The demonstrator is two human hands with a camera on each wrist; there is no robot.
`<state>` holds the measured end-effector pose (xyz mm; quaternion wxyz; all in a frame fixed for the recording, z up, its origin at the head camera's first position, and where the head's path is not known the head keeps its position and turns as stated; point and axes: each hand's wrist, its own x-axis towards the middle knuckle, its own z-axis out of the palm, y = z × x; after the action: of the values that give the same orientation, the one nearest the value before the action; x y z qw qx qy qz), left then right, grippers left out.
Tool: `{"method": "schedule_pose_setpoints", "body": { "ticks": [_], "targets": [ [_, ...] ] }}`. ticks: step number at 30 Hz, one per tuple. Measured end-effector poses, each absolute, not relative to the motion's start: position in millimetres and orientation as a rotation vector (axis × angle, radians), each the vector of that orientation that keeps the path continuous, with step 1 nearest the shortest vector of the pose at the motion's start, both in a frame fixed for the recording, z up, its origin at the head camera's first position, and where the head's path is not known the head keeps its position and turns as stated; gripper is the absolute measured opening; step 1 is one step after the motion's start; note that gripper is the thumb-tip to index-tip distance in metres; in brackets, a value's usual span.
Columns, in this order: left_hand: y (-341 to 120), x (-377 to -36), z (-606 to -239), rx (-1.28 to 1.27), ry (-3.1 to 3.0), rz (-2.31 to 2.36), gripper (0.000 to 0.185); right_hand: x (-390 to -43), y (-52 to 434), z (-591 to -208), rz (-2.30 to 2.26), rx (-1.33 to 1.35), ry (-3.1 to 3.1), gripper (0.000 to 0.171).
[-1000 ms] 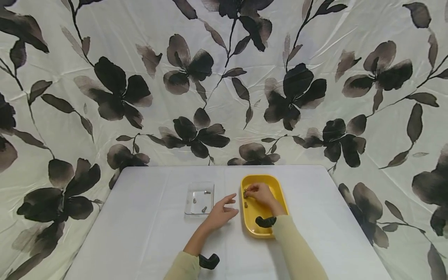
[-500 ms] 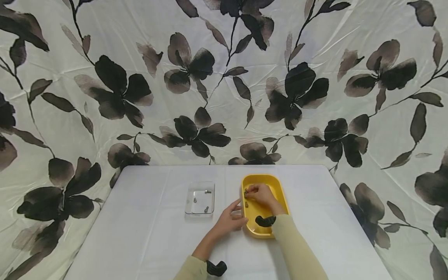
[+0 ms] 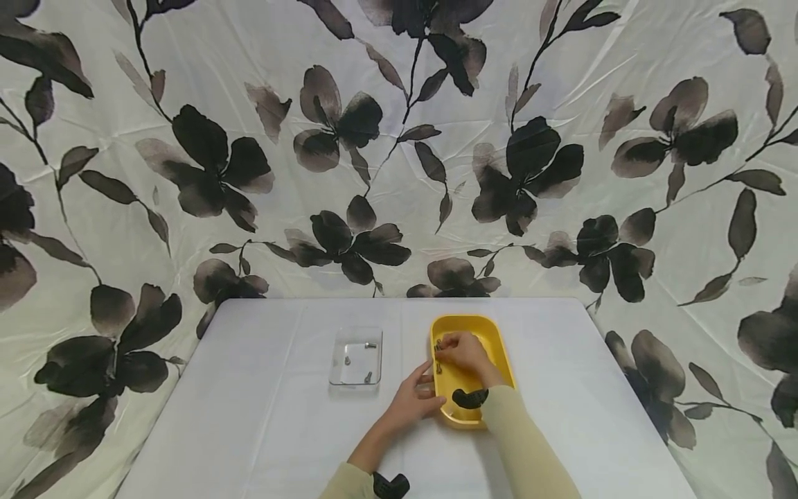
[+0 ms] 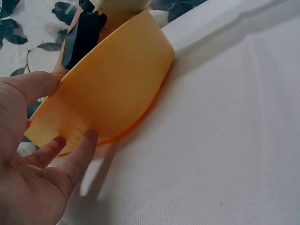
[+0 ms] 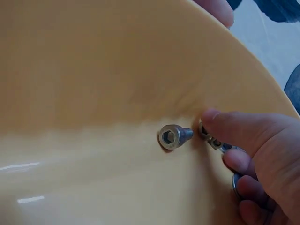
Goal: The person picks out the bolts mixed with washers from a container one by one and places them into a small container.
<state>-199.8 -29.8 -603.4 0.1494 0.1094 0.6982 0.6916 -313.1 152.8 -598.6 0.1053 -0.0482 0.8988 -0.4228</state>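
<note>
In the head view my right hand point(image 3: 463, 352) reaches into the yellow tray point(image 3: 464, 414), by its left wall. Its curled fingers hold small metal screws point(image 5: 215, 143), partly hidden by the thumb and fingertips. A rounded metal edge shows between the lower fingers. One loose socket head screw point(image 5: 171, 137) lies beside the thumb, its hex recess facing the right wrist camera. My left hand point(image 4: 44, 164) is at the tray's outer left side, thumb at the rim and spread fingers touching the wall.
Left of the tray stands a clear plastic box point(image 3: 355, 382) with a few small screws point(image 3: 370, 345) apart inside it. Both rest on a white-covered table point(image 3: 249, 416). A floral cloth point(image 3: 399, 138) hangs behind the table's far edge.
My left hand has moved right from between the box and the tray to touch the tray's left side. My right hand stays at nearly the same place inside the tray.
</note>
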Motion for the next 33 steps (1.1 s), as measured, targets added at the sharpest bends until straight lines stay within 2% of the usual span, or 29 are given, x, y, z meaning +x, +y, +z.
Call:
{"method": "schedule_pose_setpoints", "body": {
  "ticks": [7,19,26,33],
  "targets": [
    [-29,-196,-614,0.278,2.017,1.975,0.083,-311,152,-608,-1.222,-0.158,2.683,0.014],
    [-28,-191,-613,0.270,1.985,1.985,0.083,-310,154,-609,-1.171,-0.171,2.748,0.018],
    [-28,-195,-612,0.279,1.975,2.012,0.081,-318,163,-608,-1.242,-0.084,2.722,0.016],
    [-29,-195,-609,0.233,1.953,2.019,0.080,-321,170,-605,-1.281,-0.163,2.706,0.014]
  ]
}}
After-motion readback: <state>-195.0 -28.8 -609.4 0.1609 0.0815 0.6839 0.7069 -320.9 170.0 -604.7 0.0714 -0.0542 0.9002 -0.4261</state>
